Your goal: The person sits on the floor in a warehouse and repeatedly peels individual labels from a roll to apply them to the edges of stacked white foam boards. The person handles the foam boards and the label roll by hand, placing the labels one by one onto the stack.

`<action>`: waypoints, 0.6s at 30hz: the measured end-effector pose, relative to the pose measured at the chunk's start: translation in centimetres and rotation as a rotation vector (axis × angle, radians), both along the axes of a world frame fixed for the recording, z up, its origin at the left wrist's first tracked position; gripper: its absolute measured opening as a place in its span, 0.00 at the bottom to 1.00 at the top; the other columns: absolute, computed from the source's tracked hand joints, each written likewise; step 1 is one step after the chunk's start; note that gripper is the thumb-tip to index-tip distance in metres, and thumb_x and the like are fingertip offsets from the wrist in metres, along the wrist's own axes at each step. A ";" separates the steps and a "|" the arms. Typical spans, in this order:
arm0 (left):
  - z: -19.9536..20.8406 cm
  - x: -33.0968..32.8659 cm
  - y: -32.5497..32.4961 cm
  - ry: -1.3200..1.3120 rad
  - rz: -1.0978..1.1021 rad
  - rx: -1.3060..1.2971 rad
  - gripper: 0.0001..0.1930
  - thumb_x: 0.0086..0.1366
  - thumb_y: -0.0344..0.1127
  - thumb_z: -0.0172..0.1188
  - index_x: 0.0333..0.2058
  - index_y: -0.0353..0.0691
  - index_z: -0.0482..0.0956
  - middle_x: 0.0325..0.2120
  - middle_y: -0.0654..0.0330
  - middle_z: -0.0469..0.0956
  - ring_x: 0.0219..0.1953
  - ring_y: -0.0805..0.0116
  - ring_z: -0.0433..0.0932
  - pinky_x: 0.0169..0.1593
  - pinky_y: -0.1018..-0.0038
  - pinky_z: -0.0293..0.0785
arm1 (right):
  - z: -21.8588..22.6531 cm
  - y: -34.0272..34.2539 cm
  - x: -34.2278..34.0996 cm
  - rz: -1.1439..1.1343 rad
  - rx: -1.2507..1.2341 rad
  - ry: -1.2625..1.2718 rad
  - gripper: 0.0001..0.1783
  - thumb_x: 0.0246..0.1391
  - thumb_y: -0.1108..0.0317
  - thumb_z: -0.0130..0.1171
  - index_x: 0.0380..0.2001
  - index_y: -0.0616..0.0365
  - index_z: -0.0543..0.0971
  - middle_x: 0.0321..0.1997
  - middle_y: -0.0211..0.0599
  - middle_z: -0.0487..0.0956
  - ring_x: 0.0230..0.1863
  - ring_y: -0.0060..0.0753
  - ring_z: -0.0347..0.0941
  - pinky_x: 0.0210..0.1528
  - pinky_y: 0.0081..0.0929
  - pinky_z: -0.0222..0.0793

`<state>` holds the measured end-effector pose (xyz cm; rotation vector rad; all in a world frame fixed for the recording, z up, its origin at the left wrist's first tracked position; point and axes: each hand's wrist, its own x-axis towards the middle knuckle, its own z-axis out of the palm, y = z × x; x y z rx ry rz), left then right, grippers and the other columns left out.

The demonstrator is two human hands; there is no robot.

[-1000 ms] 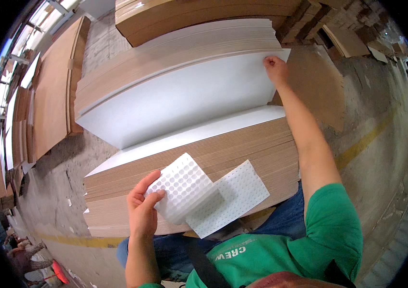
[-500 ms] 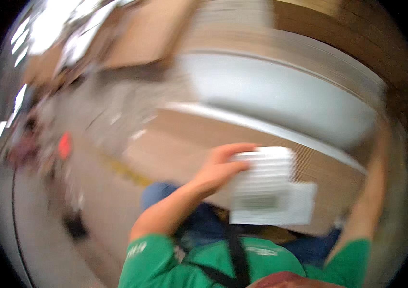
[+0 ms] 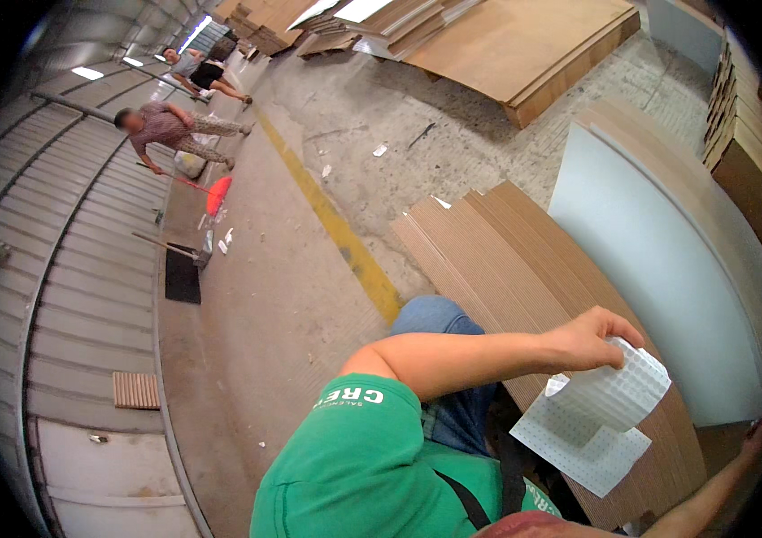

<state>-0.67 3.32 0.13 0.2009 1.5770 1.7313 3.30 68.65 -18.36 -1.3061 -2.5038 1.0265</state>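
Note:
My left hand [image 3: 592, 339] is closed, pinching a few white sticker sheets [image 3: 618, 390] by their upper edge. The sheets hang bent; one face has rows of small pale marks, and a lower piece shows a dotted pattern. They are above a stack of brown corrugated cardboard [image 3: 524, 269] in front of me. At the far right, my right hand [image 3: 760, 429] is dim and partly out of sight at the lower corner of a large white-faced board [image 3: 650, 269]. Its fingers do not show well enough to tell what they hold.
Tall cardboard stacks [image 3: 748, 134] stand at the right, and a wide low stack [image 3: 524, 54] lies farther back. A yellow floor line [image 3: 327, 215] runs ahead. To the left, a person [image 3: 165, 125] holds a red broom [image 3: 218, 195] near a dustpan [image 3: 183, 273]; another person [image 3: 201, 72] is beyond.
My view has swung left, bringing the metal wall and two people into clear sight. The left hand with the sheets now appears farther right, over the cardboard. The earlier frame is blurred.

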 end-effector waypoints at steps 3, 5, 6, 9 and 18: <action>0.7 0.0 -0.3 0.014 -0.010 -0.005 0.20 0.49 0.24 0.54 0.44 0.33 0.72 0.41 0.54 0.73 0.43 0.68 0.71 0.49 0.74 0.66 | 0.1 1.3 2.4 -0.017 -0.038 -0.016 0.26 0.49 0.53 0.54 0.46 0.59 0.67 0.45 0.37 0.67 0.45 0.33 0.64 0.46 0.32 0.61; 0.7 0.3 -0.8 0.028 -0.007 0.011 0.19 0.49 0.24 0.54 0.43 0.32 0.72 0.41 0.54 0.73 0.43 0.68 0.72 0.49 0.74 0.67 | 0.2 2.1 4.7 -0.028 -0.065 -0.031 0.27 0.49 0.53 0.54 0.47 0.59 0.66 0.47 0.37 0.67 0.46 0.33 0.64 0.47 0.33 0.61; 0.6 0.3 -1.0 0.038 -0.010 0.015 0.19 0.49 0.24 0.54 0.43 0.32 0.72 0.41 0.54 0.73 0.43 0.68 0.72 0.48 0.74 0.67 | 0.4 2.3 5.8 -0.039 -0.080 -0.039 0.28 0.49 0.52 0.54 0.48 0.59 0.66 0.48 0.37 0.67 0.47 0.33 0.64 0.48 0.33 0.60; 0.6 0.3 -1.3 0.079 -0.021 0.016 0.19 0.49 0.25 0.54 0.43 0.33 0.73 0.41 0.54 0.73 0.42 0.69 0.71 0.47 0.74 0.67 | 1.1 2.6 9.5 -0.064 -0.112 -0.059 0.29 0.48 0.52 0.54 0.50 0.58 0.65 0.50 0.38 0.66 0.50 0.34 0.63 0.50 0.34 0.60; 0.3 0.0 -0.1 0.030 0.004 -0.158 0.20 0.49 0.26 0.56 0.44 0.32 0.72 0.41 0.55 0.73 0.43 0.67 0.71 0.49 0.72 0.66 | 1.5 -10.8 -0.7 0.017 -0.428 0.520 0.24 0.48 0.64 0.56 0.48 0.60 0.66 0.47 0.39 0.69 0.46 0.32 0.67 0.46 0.30 0.65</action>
